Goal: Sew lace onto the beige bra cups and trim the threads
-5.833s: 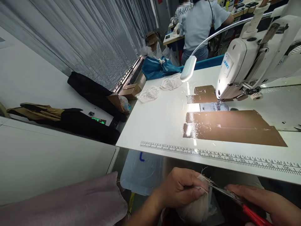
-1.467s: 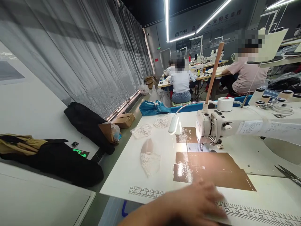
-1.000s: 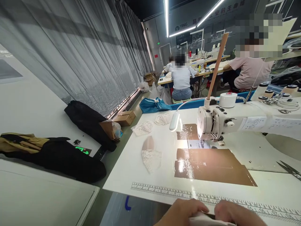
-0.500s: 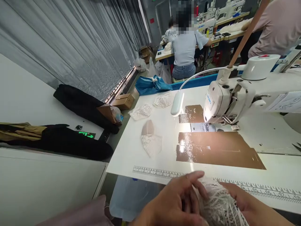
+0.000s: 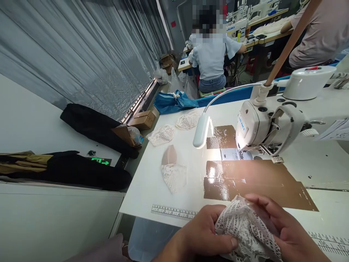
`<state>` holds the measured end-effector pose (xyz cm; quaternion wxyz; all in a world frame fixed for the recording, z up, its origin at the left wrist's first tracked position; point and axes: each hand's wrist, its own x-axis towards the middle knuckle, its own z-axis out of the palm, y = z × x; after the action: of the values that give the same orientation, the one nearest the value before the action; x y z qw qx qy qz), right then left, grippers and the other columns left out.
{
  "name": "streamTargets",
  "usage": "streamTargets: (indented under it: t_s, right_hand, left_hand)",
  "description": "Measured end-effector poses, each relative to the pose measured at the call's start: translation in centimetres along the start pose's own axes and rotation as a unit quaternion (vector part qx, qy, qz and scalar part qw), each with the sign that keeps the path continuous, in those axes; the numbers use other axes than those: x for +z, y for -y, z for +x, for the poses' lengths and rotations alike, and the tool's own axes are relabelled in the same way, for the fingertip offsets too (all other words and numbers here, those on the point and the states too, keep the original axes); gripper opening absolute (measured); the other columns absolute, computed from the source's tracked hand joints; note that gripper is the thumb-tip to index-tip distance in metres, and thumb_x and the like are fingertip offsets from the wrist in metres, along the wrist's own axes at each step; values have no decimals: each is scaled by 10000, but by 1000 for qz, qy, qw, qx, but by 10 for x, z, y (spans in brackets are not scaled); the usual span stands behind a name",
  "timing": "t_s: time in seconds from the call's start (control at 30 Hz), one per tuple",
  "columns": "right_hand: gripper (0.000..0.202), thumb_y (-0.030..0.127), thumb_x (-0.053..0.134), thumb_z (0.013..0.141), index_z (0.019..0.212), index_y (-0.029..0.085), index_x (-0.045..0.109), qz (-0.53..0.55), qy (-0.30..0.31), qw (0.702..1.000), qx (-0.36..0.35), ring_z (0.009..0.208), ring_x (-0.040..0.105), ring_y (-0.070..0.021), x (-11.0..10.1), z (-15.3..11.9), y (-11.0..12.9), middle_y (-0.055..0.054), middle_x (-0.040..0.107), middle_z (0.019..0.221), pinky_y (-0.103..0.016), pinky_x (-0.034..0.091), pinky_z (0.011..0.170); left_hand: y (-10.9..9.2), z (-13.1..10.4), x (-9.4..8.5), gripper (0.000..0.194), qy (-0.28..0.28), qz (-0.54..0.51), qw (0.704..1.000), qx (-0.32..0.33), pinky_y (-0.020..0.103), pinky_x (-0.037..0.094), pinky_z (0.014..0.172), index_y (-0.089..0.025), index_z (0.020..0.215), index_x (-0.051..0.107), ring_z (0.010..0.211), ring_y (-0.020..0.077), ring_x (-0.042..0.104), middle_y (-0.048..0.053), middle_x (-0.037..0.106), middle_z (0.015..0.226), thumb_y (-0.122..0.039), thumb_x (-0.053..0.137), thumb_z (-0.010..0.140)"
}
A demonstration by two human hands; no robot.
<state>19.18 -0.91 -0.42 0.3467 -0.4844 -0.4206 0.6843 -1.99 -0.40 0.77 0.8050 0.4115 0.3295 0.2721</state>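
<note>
Between my two hands, at the table's front edge, is a piece of white lace [image 5: 242, 225], bunched and rounded. My left hand [image 5: 207, 233] grips its left side, with the thumb lying on top and the fingers tucked beneath. On the other side my right hand [image 5: 283, 225] is wrapped around the lace, its fingers partly hidden behind the fabric. A cup-shaped piece of beige fabric and lace [image 5: 173, 171] lies flat to the left. Farther back are two more white lace pieces, one at the left edge [image 5: 162, 135] and one beside it [image 5: 187, 120].
A white sewing machine [image 5: 253, 123] stands at the right, its needle area lit. The lamp [image 5: 201, 131] hangs over brown tape [image 5: 253, 178] on the white table [image 5: 141, 193]. A printed ruler [image 5: 174, 212] runs along the front. Co-workers sit beyond a blue cloth [image 5: 174, 102].
My hands have lifted slightly and turned the lace, showing more of it. My left fingers, raised over the lace before, now lie along its side. The view has shifted a little.
</note>
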Motion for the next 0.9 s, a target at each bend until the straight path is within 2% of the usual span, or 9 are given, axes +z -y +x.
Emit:
streamTargets:
  t_s: [0.1,0.2,0.27,0.47,0.53,0.63,0.73,0.83,0.9]
  right_hand:
    - [353,585,659,791,896,250,697,-7,48,999,-12,846,640,-259,-2,4,14,-52,674,849,-322,540,736]
    - [486,669,526,835,785,223,711,-1,62,998,-27,824,629,-267,-1,8,24,-63,676,817,-329,528,700]
    - [455,652,615,787,756,211,724,15,69,997,-13,750,620,-245,0,11,24,-54,675,757,-316,522,662]
    - [382,605,730,709,779,230,756,117,-48,992,28,721,635,-250,-7,14,18,-56,685,744,-341,541,684]
    - [367,599,703,736,786,239,755,93,-69,993,-3,761,644,-272,-7,15,19,-69,693,774,-354,540,713]
    - [319,534,678,790,669,244,730,-29,-61,993,-96,774,617,-247,1,20,21,-47,662,734,-339,509,835]
    - [383,497,674,804,536,223,665,-93,-32,982,-158,716,569,-210,13,23,19,-20,588,619,-319,481,877]
    - [392,530,730,741,546,196,667,-7,-27,996,-87,612,525,-174,18,24,14,-13,575,600,-278,478,617]
    - [379,536,778,683,568,190,676,100,-36,994,-14,563,518,-164,15,24,13,-13,590,592,-269,440,529]
  left_hand:
    - [-8,3,1,447,-1,8,1000,14,211,363,645,-84,1031,674,702,117,461,51,523,823,-399,784,734]
    - [-15,6,1,359,2,45,998,37,201,347,631,-75,978,667,691,107,436,38,511,798,-337,762,752]
    - [-16,7,-1,322,-3,64,997,44,196,351,628,-76,956,666,684,103,441,32,521,788,-303,759,746]
    - [4,3,-9,300,-141,-106,983,56,215,429,629,-108,886,702,623,119,544,18,605,694,-176,798,610]
    - [10,4,-6,434,-126,-196,970,69,287,489,759,-118,1035,700,822,207,642,92,687,903,-221,788,622]
    - [12,12,7,602,-49,-265,961,67,386,469,934,-137,1246,608,1165,320,580,170,610,1258,-374,755,713]
    - [8,29,24,633,-79,-280,952,95,399,486,895,-126,1238,600,1100,342,614,166,656,1154,-274,775,648]
    - [7,45,34,622,-133,-273,949,84,365,491,832,-130,1116,663,968,311,655,115,700,977,-64,758,505]
    - [13,47,34,484,-150,-255,952,75,356,482,800,-125,971,709,893,288,662,100,701,882,-60,790,498]
